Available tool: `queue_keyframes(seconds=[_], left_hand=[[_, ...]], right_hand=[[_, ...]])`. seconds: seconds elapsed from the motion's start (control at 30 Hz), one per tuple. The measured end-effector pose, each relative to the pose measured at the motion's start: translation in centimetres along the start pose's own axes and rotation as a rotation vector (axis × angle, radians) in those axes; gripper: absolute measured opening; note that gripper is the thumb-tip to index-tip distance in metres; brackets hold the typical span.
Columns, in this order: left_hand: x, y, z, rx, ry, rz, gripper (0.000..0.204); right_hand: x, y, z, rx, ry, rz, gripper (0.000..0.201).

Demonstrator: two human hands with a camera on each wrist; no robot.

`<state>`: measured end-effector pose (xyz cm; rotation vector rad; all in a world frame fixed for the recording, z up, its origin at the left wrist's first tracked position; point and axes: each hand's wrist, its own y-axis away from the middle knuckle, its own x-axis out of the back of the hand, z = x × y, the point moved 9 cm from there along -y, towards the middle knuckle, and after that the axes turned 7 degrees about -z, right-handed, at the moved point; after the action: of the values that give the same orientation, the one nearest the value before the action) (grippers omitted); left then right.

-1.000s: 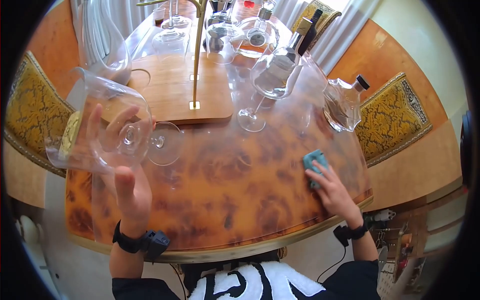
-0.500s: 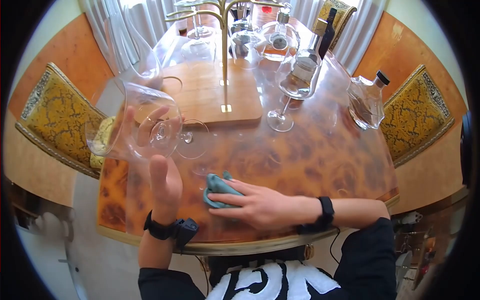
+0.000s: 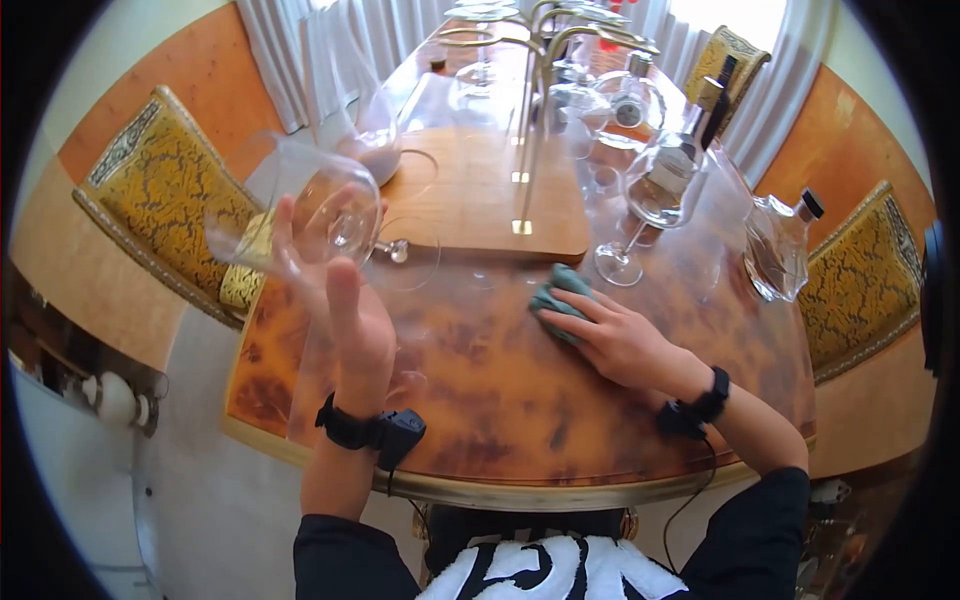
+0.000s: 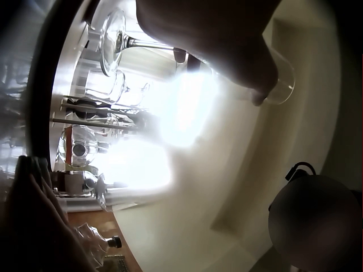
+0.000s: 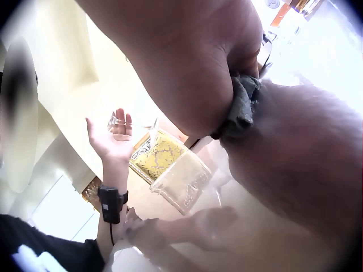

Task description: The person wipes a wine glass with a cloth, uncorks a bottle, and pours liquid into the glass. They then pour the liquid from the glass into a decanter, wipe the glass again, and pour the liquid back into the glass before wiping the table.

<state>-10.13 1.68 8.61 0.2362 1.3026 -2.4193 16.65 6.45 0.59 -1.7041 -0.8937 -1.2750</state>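
My left hand [image 3: 345, 310] holds a large clear wine glass [image 3: 310, 205] up over the table's left side. The glass is tipped on its side, bowl toward the left, and its foot [image 3: 405, 252] points right. The fingers cradle the bowl at the stem, thumb up. In the left wrist view the stem [image 4: 153, 44] runs out from under the dark hand. My right hand [image 3: 605, 330] lies flat on a teal cloth [image 3: 558, 292], pressing it onto the glossy burl-wood table [image 3: 500, 400] just in front of the wooden board. The right wrist view shows the cloth [image 5: 244, 105] under the palm.
A wooden board [image 3: 480, 200] carries a gold glass rack [image 3: 530, 110]. A stemmed glass [image 3: 650, 190] stands beside the right hand, and a stoppered decanter [image 3: 775, 250] sits farther right. A tall carafe [image 3: 355, 110] and bottles stand behind. Yellow chairs [image 3: 160, 190] flank the table.
The right hand has slid the cloth from the table's right edge over to the front left, then up to the board's front edge. The left hand keeps the glass raised.
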Motion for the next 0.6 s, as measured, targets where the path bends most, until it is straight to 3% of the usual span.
queue_keyframes(seconds=[0.13, 0.33, 0.37, 0.43, 0.5, 0.57, 0.6], left_hand=[[0.0, 0.3, -0.6, 0.03, 0.007, 0.025, 0.086], [-2.8, 1.0, -1.0, 0.154, 0.138, -0.139, 0.09], [-3.7, 1.2, -1.7, 0.244, 0.195, -0.204, 0.091], [-4.9, 1.8, -2.5, 0.331, 0.254, -0.282, 0.093], [-6.1, 3.1, -4.2, 0.538, 0.456, -0.331, 0.096], [-7.0, 3.8, -4.3, 0.606, 0.436, -0.369, 0.097], [-7.4, 4.3, -4.5, 0.676, 0.415, -0.398, 0.099]], right_hand=[[1.4, 4.4, -0.5, -0.081, -0.026, -0.076, 0.052], [3.9, 10.2, 5.7, -0.415, -0.019, -0.079, 0.048], [3.8, 11.4, 7.1, -0.422, -0.018, -0.072, 0.048], [4.9, 13.5, 10.0, -0.617, 0.295, -0.048, 0.041], [6.2, 13.9, 10.7, -0.668, 0.307, -0.047, 0.044], [6.9, 13.3, 11.6, -0.716, 0.314, -0.048, 0.048], [7.8, 12.6, 11.8, -0.657, 0.166, 0.126, 0.057]])
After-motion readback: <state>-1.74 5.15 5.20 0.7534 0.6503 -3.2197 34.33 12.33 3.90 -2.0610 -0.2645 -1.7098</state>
